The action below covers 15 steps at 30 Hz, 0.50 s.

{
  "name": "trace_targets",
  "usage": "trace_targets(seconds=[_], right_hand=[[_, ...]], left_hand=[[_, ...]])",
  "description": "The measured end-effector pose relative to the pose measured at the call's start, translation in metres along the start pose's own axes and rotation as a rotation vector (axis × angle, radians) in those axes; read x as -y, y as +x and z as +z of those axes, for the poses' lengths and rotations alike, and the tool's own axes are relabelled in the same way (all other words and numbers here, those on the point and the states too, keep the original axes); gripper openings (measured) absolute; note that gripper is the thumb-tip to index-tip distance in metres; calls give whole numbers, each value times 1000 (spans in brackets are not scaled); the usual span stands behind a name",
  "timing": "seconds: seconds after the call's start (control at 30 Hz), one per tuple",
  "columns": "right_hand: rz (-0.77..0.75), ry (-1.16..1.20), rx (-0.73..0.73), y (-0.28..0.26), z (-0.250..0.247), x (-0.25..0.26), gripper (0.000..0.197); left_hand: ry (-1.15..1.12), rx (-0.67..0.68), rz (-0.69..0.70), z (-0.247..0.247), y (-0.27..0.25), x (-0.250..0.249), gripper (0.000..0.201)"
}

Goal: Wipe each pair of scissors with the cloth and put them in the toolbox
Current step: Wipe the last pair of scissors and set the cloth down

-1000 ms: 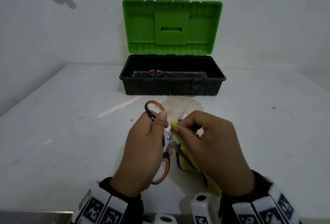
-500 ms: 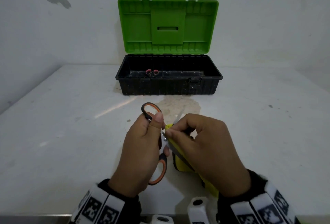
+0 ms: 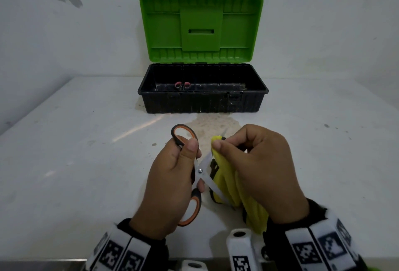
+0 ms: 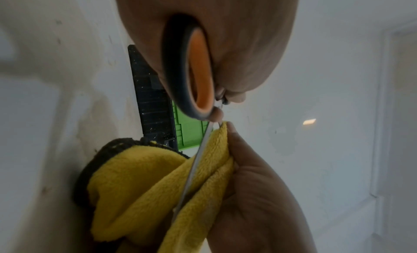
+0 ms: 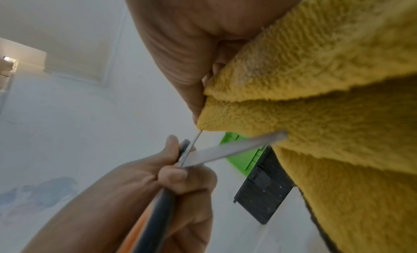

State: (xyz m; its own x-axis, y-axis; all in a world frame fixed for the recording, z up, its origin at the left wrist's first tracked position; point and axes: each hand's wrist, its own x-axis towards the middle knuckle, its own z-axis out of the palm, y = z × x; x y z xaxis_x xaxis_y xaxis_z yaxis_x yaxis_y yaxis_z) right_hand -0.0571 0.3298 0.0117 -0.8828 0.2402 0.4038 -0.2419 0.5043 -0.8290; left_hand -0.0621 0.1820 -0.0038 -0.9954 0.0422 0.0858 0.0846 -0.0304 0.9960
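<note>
L hand (image 3: pixel 170 184) grips the orange/black scissors (image 3: pixel 199 171) by the handles, blades spread open, above the surface (image 3: pixel 75 162) at 6 o'clock; R hand (image 3: pixel 259 169) pinches the yellow cloth (image 3: pixel 226 182) round one blade, thumb & fingertip at the fold near the blade's base; rest of cloth hangs under the R palm; toolbox (image 3: pixel 203 102) at 12 o'clock, well apart, green lid up; pink-handled scissors (image 3: pixel 182 85) lie inside it, left part
</note>
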Motion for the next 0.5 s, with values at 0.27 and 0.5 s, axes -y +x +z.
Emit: trace_targets(seconds=[0.27,0.5], right_hand=[[46,63,-8,0,-3,-3,18],[60,58,50,-2,-6,1,17]], left_hand=[[25,21,-19,-3,-3,0,46],[24,42,-27,-5,-4,-3,46]])
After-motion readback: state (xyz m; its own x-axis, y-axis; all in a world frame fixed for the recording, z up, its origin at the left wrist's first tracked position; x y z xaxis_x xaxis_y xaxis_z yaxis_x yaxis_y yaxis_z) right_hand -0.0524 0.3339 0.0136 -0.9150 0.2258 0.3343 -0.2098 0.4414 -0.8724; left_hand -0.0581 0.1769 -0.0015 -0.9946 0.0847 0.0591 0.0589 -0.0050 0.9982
